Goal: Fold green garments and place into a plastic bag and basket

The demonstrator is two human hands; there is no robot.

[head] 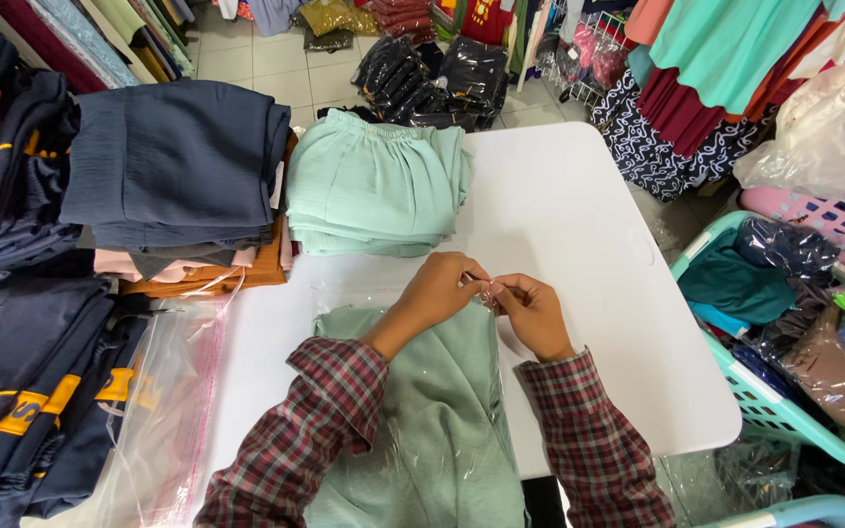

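A folded sage-green garment (422, 430) lies inside a clear plastic bag (486, 391) on the white table (569, 225), right in front of me. My left hand (439, 288) and my right hand (532, 311) meet at the bag's far open edge. Both pinch a thin strip of the bag's flap (486, 289) between their fingertips. My sleeves are red and grey plaid.
A stack of mint-green folded clothes (376, 186) sits behind the bag. A taller pile of navy, pink and orange clothes (183, 186) stands at the left, with empty clear bags (163, 401) below it. A teal basket (784, 411) of bagged clothes is on the right.
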